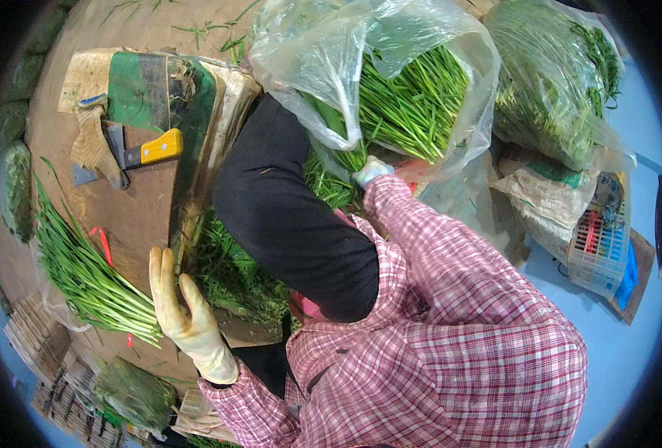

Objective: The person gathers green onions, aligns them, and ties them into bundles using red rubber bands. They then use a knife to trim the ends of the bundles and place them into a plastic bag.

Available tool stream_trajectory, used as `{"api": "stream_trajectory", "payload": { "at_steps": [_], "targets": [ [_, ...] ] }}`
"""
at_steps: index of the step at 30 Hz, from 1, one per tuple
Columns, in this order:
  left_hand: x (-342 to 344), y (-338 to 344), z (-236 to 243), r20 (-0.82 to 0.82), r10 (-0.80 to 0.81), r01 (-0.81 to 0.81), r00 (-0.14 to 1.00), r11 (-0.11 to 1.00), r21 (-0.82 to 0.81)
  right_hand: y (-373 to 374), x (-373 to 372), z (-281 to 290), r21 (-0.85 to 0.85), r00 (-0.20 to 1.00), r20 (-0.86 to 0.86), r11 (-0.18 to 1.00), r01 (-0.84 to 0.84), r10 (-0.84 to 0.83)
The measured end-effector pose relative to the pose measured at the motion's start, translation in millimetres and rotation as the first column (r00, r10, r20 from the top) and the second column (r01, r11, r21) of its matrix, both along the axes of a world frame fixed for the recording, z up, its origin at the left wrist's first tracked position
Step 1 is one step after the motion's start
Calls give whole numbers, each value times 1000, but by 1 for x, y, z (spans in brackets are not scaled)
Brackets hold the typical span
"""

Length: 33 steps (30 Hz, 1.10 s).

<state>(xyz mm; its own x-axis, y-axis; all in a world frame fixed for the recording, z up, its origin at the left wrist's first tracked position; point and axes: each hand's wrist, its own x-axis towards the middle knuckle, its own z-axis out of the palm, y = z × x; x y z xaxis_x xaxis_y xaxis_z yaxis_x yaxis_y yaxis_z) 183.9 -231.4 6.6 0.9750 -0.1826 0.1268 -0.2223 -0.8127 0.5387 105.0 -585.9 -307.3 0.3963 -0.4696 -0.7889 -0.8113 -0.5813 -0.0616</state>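
My left hand (189, 313), in a pale rubber glove, has its fingers apart beside a bunch of long green leafy stalks (96, 272) on a brown board (144, 213). My right hand (370, 169), gloved and partly hidden, grips greens (350, 149) at the mouth of a clear plastic bag (301, 45) holding more long greens (413, 101). A yellow-handled cleaver (159, 147) and a tan glove or sock (96, 142) lie on the board, near red ties (105, 246). Loose greens (226, 276) lie beside my bent leg (271, 187) in dark trousers.
A second bag of greens (540, 89) is at the upper right, above a sack (532, 194) and a plastic crate (600, 246) on the blue floor. More bagged greens (133, 392) lie at lower left and along the left edge, near stacked crates (44, 336).
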Motion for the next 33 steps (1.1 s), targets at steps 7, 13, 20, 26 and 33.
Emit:
{"api": "stream_trajectory", "payload": {
  "at_steps": [7, 13, 20, 26, 33],
  "targets": [
    [-3, 6, -12, -17, 9, -11, 1000, 998, -62, -72, -51, -46, 710, 895, 153, 677, 195, -419],
    [-18, 9, -5, -8, 5, -5, 1000, 999, -46, -77, -51, -65, 312, 900, 400, 949, 41, -171],
    [-36, 21, -10, -22, 27, -29, 999, 996, -79, -29, -29, -26, 330, 960, 278, 942, -55, -42],
    [-42, 23, -10, 15, 1, 1, 1000, 997, -79, -28, -36, -24, 550, 885, 122, 773, 316, -448],
    [-60, 44, -26, 7, 36, -35, 999, 995, -96, -27, -28, 17, 768, 749, -106, 425, 479, -654]
  ]
}}
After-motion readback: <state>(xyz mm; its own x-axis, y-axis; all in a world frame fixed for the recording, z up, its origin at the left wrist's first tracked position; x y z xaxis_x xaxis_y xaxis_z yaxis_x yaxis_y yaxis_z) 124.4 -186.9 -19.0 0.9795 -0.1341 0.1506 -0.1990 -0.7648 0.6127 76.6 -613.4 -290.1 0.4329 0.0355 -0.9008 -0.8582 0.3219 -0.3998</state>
